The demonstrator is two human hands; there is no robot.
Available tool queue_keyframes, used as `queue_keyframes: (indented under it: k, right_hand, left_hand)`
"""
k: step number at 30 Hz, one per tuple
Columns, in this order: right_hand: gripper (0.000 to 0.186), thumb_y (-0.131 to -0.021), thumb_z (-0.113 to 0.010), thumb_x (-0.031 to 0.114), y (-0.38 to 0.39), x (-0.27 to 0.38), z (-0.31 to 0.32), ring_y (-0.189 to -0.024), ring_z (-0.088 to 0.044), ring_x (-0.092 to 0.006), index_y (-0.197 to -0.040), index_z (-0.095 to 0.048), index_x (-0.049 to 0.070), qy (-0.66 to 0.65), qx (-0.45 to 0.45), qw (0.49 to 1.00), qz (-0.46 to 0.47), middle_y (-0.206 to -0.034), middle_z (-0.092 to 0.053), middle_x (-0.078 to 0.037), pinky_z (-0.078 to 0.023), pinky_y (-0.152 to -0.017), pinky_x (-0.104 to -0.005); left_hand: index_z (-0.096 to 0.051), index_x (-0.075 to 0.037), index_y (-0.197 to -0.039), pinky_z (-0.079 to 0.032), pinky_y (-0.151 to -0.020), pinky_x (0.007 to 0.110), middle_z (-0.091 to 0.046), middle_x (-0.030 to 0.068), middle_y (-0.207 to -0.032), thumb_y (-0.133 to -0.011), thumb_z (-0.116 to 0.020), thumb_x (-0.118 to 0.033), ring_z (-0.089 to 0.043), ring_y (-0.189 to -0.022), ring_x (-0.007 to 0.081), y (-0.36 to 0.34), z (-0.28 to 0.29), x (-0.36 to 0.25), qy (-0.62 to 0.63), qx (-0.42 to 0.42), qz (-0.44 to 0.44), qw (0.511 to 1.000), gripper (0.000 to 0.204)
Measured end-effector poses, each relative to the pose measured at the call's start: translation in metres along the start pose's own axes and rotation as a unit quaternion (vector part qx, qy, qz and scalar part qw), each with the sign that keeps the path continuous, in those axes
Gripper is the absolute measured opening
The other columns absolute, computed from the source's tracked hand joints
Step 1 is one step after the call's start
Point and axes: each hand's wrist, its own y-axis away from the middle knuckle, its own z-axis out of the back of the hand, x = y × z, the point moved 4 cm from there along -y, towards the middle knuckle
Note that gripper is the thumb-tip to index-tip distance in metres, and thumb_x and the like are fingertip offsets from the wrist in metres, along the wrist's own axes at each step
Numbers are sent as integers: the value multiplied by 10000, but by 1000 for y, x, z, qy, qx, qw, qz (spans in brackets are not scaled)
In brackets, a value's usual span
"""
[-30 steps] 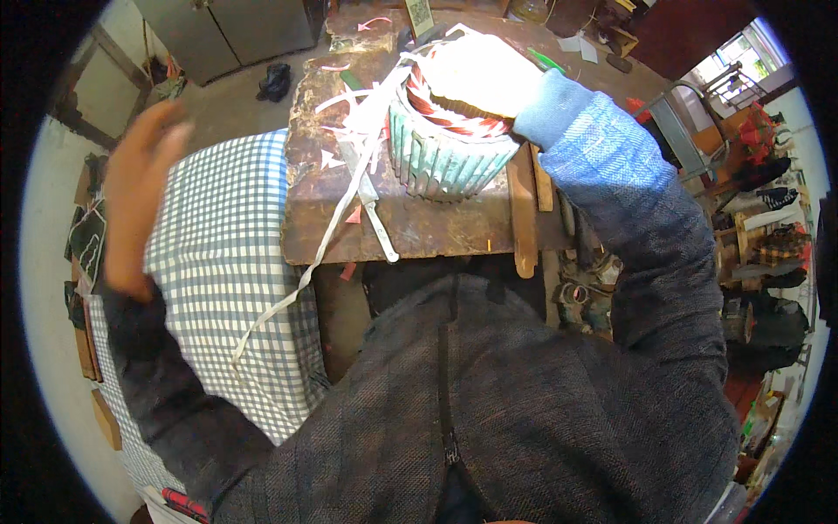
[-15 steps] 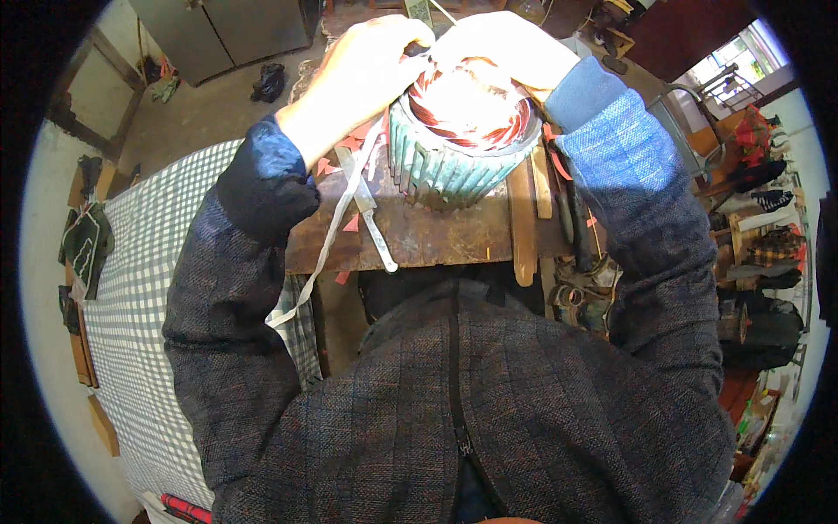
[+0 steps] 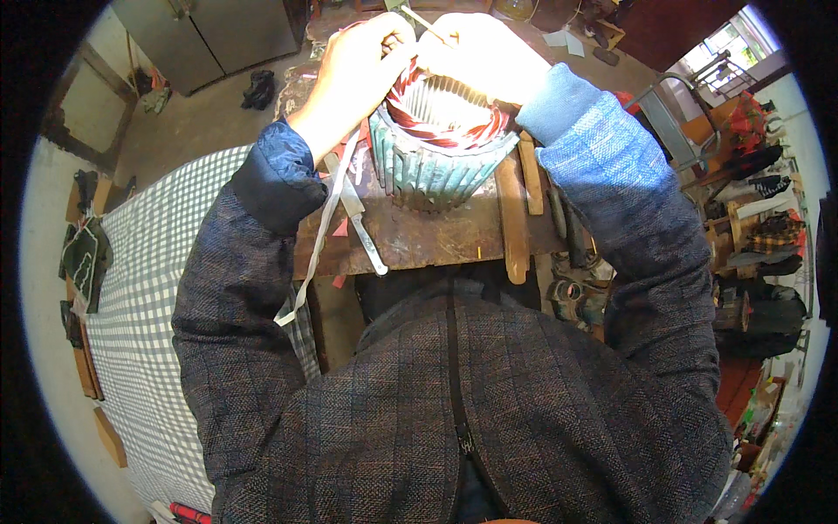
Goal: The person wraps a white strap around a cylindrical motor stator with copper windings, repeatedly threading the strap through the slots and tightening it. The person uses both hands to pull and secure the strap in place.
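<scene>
A motor stator [image 3: 436, 170] with a ribbed green housing stands upright on the wooden bench, a ring of reddish copper windings [image 3: 463, 135] around its top. My left hand [image 3: 362, 65] is closed at the far-left edge of the windings; what its fingertips pinch is hidden. Beside it, my right hand [image 3: 489, 57] is over the far rim, fingers closed on a thin pale stick [image 3: 426, 24] that juts up and left. Glare washes out that hand. From beneath my left hand a white cloth tape [image 3: 327, 210] hangs past the bench edge.
A white-handled knife [image 3: 360, 214] lies left of the stator on the bench [image 3: 419, 244]. Flat wooden sticks [image 3: 511, 218] lie at its right, one overhanging the front edge. Red scraps surround the knife. A checked cloth [image 3: 157, 288] covers a surface at left.
Both hands have shifted slightly left in the picture, as have the stator and bench. The right hand has uncovered more of the stator's bore, and the pale stick now shows lower.
</scene>
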Motion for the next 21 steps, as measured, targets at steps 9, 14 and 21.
queue_keyframes:
  k: [9, 14, 21]
  right_hand:
    - [299, -1002, -626, 346, 8, 5, -18, -842, -672, -326, -1063, -673, 56, 332, -195, 896, 219, -949, -665, -148, -548, -809, -403]
    - [296, -1021, -607, 296, -9, -21, -3, -988, -705, -269, -1166, -711, 59, 8, 81, 996, 24, -1129, -723, -119, -550, -919, -364]
    - [284, -1016, -629, 269, -17, -26, 0, -921, -701, -277, -1145, -721, 34, -27, 86, 985, 149, -1042, -729, -134, -573, -902, -372]
  left_hand:
    - [-722, -9, -993, -545, -768, 300, -712, 74, -874, -940, -712, -158, -651, -811, 139, -18, 1, 28, 104, 171, -20, 980, 159]
    - [-719, -51, -1123, -516, -955, 314, -729, 71, -1054, -990, -660, -195, -671, -1021, 173, -21, 9, 23, 70, 178, 8, 982, 205]
    - [-685, -26, -1168, -514, -973, 291, -714, 44, -1141, -996, -601, -127, -664, -1067, 151, -6, 17, 9, 95, 89, 25, 991, 216]
